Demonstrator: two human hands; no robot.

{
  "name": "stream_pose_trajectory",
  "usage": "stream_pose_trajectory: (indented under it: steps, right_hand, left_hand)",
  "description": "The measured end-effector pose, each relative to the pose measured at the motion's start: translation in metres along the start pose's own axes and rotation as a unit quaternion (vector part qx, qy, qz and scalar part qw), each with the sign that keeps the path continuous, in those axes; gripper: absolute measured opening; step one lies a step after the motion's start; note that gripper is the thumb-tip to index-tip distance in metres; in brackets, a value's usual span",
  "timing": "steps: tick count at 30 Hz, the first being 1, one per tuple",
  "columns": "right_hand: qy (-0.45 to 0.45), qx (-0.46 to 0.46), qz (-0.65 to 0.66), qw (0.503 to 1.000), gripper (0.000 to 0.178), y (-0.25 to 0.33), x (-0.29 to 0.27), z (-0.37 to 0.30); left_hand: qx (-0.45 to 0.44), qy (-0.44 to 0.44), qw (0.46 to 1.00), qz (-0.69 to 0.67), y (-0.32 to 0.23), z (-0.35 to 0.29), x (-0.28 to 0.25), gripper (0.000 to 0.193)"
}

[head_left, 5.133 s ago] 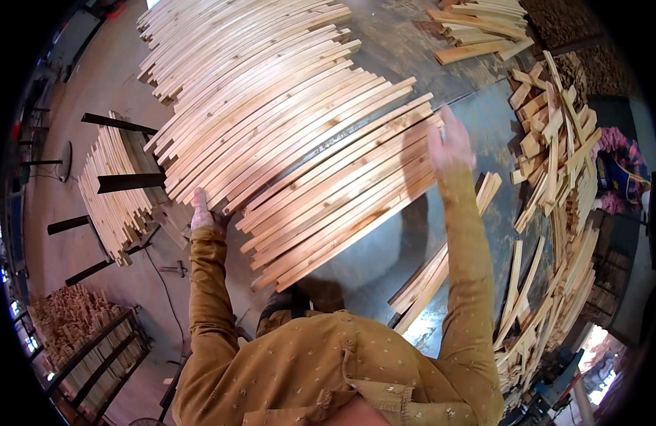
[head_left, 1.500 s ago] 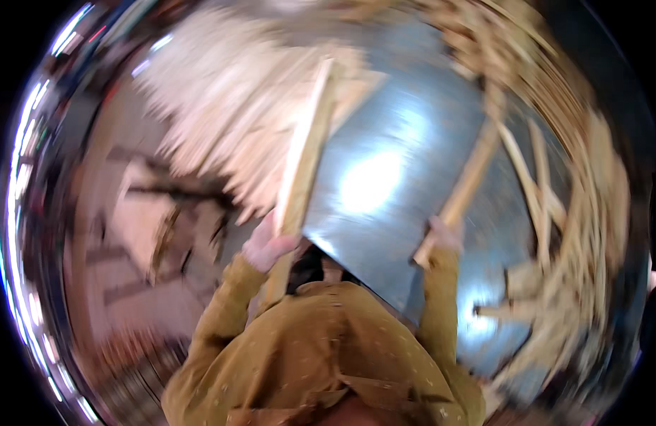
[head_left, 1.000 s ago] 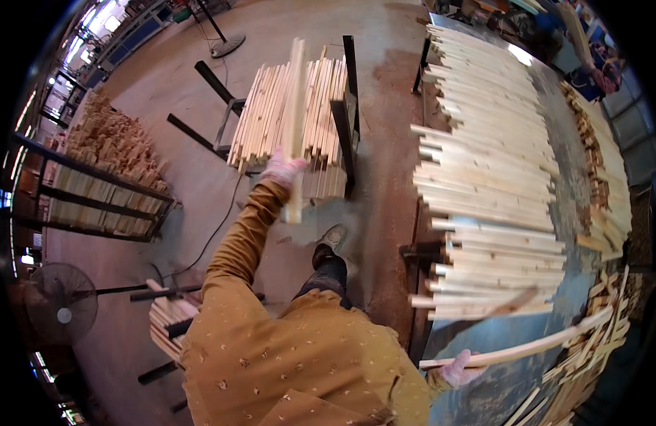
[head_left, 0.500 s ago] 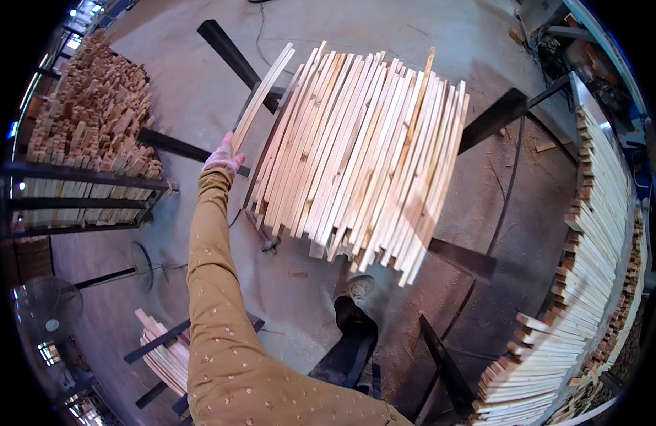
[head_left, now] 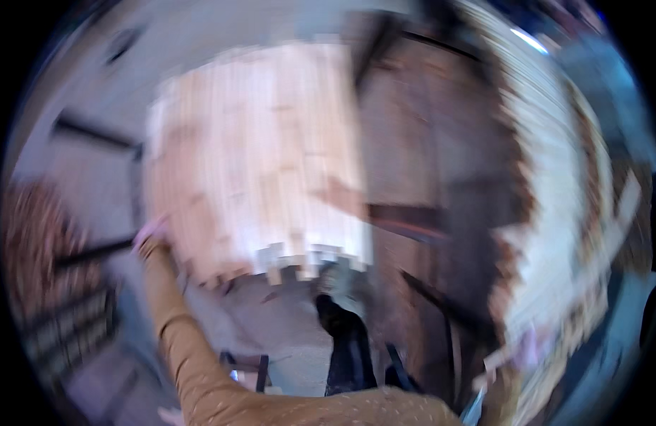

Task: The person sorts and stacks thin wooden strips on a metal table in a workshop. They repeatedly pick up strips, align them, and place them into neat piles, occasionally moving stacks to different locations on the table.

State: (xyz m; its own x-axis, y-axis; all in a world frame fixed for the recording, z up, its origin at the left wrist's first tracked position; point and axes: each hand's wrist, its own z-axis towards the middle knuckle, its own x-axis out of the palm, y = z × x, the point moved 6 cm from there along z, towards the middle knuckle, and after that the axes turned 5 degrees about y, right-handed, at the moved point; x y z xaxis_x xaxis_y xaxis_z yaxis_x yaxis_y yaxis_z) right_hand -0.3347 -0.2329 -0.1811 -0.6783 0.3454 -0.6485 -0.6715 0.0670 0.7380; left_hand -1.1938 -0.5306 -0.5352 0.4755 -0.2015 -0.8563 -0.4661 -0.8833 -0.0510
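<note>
A wide pile of pale wooden strips [head_left: 260, 163] lies side by side in the middle, on dark metal arms. My left hand [head_left: 152, 233], in a pale glove, is at the pile's near left corner, next to a dark metal bar. Motion smears its fingers, so their grip does not show. At the lower right my right hand [head_left: 534, 348], also blurred, is by a long row of stacked wooden strips [head_left: 555, 184]. A pale strip [head_left: 622, 202] slants up beyond that hand; whether the hand holds it I cannot make out.
Dark metal bars [head_left: 93, 133] stick out to the left of the pile, and another bar [head_left: 406, 219] to its right. A rack of reddish wood pieces [head_left: 44, 241] stands at far left. My leg [head_left: 345, 348] is below the pile, with a dark frame [head_left: 448, 305] to its right.
The whole view has swung to the right and blurred, so the pile now sits further left. My right hand has come into sight. The loose strips by my left hand no longer show separately.
</note>
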Motion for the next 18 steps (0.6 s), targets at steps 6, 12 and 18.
stream_pose_trajectory:
  steps: [6, 12, 18]
  right_hand:
    - [0.086, 0.002, 0.101, 0.991, 0.079, 0.009, -0.059, 0.002]
    - [0.047, 0.063, 0.238, 0.968, 0.073, -0.044, -0.189, -0.070]
    - [-0.059, 0.013, -0.058, 0.997, 0.082, -0.133, -0.344, -0.189]
  left_hand:
    - [0.163, -0.355, 0.905, -0.170, -0.096, -0.072, -0.058, 0.047]
    - [0.521, -0.107, 0.675, -0.511, -0.378, -0.416, -0.081, 0.049]
    - [0.628, 0.499, 0.450, -0.394, -0.633, -0.866, 0.051, 0.063]
